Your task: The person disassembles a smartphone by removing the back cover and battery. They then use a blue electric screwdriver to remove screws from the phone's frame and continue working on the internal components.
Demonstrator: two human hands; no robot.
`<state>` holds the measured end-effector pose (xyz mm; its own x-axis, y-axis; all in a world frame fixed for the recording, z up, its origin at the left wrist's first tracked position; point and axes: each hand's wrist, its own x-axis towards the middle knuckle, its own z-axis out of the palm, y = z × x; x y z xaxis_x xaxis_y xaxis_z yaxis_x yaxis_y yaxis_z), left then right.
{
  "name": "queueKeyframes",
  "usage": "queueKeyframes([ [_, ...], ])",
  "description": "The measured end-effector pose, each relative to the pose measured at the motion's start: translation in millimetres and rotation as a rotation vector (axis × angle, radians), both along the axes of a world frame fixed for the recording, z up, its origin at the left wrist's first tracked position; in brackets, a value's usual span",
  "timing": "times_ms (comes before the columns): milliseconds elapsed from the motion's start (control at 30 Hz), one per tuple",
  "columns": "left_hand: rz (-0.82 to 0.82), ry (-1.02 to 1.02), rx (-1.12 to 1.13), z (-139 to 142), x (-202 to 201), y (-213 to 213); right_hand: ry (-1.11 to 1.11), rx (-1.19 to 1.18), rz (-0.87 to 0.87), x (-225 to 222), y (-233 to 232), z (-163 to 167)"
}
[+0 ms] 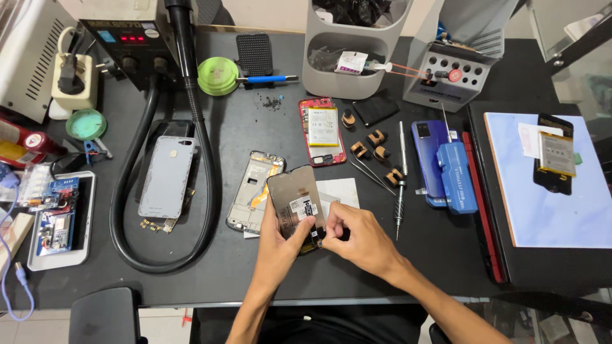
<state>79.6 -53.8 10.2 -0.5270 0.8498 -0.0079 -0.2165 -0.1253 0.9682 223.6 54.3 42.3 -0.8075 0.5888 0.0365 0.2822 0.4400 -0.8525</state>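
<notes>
Mid-step on the display panel (pixel 297 207), held tilted above the tabletop (pixel 255 267), just right of the bare phone frame (pixel 255 190). Left hand (pixel 280 239) gripping its lower edge; right hand (pixel 357 237) fingers (pixel 331 230) pinched at the corner. Next: likely gentle, steady peeling.

On the table (pixel 255 280), a screen panel (pixel 294 205) sits near the front edge between both hands, a phone frame (pixel 254 190) just left of it, a back cover (pixel 167 176) farther left, an opened phone (pixel 322 130) behind, and a screwdriver (pixel 401 178) to the right.
</notes>
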Motion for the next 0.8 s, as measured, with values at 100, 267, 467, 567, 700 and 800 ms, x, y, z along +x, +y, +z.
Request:
queueKeyframes([
  [100, 0.0, -0.004, -0.009, 2, -1, 1, -0.016, 0.033, -0.03, -2, -3, 4],
  [267, -0.031, -0.031, 0.013, 4, -6, 2, 0.014, 0.073, -0.041, 0, -7, 8],
  [467, -0.061, -0.235, 0.029, 6, -10, 0, 0.13, -0.061, 0.017, 8, 0, -1],
  [567, -0.081, -0.327, 0.048, 8, -12, -1, 0.193, -0.328, 0.059, 11, 7, -8],
  [700, -0.093, -0.351, 0.057, 10, -17, -4, 0.258, -0.646, 0.08, 19, 17, -18],
  [800, -0.091, -0.384, 0.061, 10, -20, -6, 0.334, -0.626, 0.095, 22, 24, -28],
])
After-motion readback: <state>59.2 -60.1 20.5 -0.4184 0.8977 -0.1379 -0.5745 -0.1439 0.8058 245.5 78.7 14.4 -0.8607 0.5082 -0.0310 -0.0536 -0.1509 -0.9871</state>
